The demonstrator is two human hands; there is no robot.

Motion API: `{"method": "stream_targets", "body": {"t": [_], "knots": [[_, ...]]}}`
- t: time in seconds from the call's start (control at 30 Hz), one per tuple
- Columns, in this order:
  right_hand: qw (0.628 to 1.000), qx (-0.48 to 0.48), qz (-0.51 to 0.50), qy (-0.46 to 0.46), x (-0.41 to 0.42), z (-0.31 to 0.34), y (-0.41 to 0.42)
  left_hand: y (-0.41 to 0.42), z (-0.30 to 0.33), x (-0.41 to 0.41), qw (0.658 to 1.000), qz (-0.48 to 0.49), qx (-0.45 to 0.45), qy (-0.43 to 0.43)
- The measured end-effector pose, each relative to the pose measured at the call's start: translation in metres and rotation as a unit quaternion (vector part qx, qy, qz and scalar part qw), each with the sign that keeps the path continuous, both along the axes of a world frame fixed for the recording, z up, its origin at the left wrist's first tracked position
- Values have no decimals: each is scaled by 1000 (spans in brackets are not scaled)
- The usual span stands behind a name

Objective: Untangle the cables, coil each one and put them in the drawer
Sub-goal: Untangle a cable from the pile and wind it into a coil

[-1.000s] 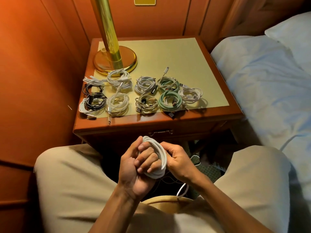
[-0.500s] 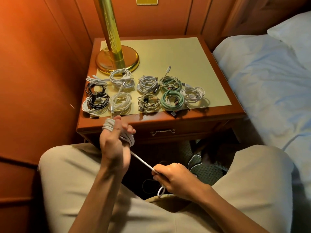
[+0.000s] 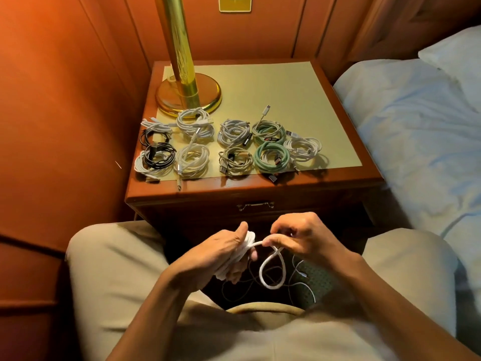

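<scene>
A thick white cable is wound in turns around my left hand, which grips the bundle between my knees. My right hand pinches the free end of that cable close to the left hand, and a loose loop hangs below it. Several coiled cables lie in two rows on the nightstand top, among them white coils, black coils and a green coil. The drawer below the top is closed, its metal handle showing. More loose thin cables lie on the floor under my hands.
A brass lamp base with its pole stands at the nightstand's back left. The nightstand has a wood-panelled wall on its left and a bed with pale sheets on its right. My knees frame the gap in front.
My left hand came back down from the nightstand's front edge to between my knees. My right hand rose to meet it, and the taut cable stretch between them slackened into a hanging loop.
</scene>
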State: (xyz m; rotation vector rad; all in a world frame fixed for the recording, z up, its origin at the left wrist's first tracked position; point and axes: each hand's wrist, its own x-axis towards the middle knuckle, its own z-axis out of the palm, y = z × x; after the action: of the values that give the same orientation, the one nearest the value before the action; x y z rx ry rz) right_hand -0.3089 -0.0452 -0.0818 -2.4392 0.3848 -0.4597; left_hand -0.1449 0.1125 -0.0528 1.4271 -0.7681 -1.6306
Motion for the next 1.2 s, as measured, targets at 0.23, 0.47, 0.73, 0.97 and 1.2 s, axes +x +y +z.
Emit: {"method": "stream_targets", "body": {"t": [0.23, 0.47, 0.73, 0.97, 1.2], "knots": [[978, 55, -162, 116, -38, -34, -28, 15, 4, 32, 889, 168, -115, 410], [962, 34, -170, 210, -26, -32, -27, 7, 6, 17, 869, 221, -87, 434], [924, 379, -33, 23, 9, 9, 22, -4, 6, 5, 897, 176, -53, 401], [944, 321, -75, -29, 16, 16, 29, -3, 2, 2, 981, 141, -52, 125], [989, 109, -26, -94, 14, 29, 23, -3, -14, -21, 984, -74, -31, -158]]}}
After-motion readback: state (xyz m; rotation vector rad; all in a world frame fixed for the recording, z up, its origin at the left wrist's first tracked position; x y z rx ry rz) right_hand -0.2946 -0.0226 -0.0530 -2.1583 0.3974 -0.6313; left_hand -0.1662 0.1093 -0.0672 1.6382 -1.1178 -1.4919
